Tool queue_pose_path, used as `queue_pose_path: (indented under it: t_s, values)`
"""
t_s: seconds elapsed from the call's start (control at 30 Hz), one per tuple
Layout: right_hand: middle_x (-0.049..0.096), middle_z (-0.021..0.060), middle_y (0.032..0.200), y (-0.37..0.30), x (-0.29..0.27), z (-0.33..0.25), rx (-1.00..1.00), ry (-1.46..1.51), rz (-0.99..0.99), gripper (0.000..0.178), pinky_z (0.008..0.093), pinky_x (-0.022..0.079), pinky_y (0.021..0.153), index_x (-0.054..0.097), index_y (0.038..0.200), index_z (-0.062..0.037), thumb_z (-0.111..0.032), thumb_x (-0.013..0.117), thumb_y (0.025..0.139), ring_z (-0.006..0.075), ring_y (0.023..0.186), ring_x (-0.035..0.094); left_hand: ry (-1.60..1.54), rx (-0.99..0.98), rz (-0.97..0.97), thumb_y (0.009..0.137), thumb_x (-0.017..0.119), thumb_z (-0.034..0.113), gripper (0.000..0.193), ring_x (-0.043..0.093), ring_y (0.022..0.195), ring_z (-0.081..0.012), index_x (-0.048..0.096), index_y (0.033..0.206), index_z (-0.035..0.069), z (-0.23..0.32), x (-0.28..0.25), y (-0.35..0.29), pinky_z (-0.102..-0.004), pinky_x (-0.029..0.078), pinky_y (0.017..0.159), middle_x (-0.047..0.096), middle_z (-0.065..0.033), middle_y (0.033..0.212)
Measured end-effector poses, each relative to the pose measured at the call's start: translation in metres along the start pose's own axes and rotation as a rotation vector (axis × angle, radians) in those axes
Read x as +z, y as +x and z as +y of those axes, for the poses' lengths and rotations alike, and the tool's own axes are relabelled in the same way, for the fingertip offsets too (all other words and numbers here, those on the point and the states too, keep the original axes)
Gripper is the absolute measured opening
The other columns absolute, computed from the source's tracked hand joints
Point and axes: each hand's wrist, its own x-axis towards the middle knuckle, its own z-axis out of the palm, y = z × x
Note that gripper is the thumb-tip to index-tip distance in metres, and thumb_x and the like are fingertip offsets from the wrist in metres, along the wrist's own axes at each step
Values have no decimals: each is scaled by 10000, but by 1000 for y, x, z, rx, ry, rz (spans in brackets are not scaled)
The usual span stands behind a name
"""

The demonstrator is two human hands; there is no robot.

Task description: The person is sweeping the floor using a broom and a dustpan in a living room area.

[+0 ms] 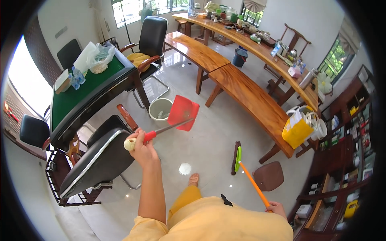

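nearest: yellow shirt [233, 223], below both hands
left hand [144, 148]: fingers wrapped round the grip of the red dustpan [183, 114], lifted off the floor [213, 132]
right hand [276, 209]: clasping the orange handle of the broom [248, 174], its green head low
bin: pale bin [152, 107] partly overlapped by the pan; above or beside, unclear
done: both tools taken up, sweeping apparently under way
undone: tools not put down; whether the pan is emptied, cannot tell
count: one dustpan, one broom, one pale bin, four black chairs [155, 36], two bottles [79, 76] on the green desk [80, 98]
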Motion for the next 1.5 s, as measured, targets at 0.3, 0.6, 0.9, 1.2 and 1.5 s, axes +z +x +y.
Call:
queue_pose_path:
  t_s: [0.3,0.6,0.9,1.2,1.5]
  values:
    - [577,131,670,49,7,-83,58,-60,-52,373,246,429,447,523,1071,79,89,547,699,153,495,544,-104,-7,116,826,584,24,155,514,902,-246,459,906,68,-28,60,54,-525,441,824,499,-92,966]
    - [580,71,693,89,-8,-133,-28,-237,-147,297,225,425,517,570,1016,54,24,521,725,113,573,550,-113,120,111,832,587,38,167,508,947,-303,462,940,59,-38,79,61,-585,399,847,532,-100,965]
    - [629,80,847,115,-28,-156,-30,-330,-153,322,254,480,640,578,1069,42,-3,586,750,127,717,611,-244,163,423,891,536,296,265,495,947,-229,466,972,54,-91,26,69,-574,360,910,516,-85,973]
    - [586,98,698,134,-20,-214,-138,-296,-277,431,241,444,459,507,1163,50,39,542,733,130,508,541,-352,93,636,899,477,399,406,501,1033,-280,399,1012,16,-123,-27,52,-527,319,1008,497,-147,995]
    - [580,113,701,178,36,-317,-362,-274,-431,459,231,444,401,457,1222,32,47,492,765,126,473,541,-436,86,749,905,492,311,294,515,1003,-266,410,889,29,-108,-46,28,-500,433,930,488,-142,999]
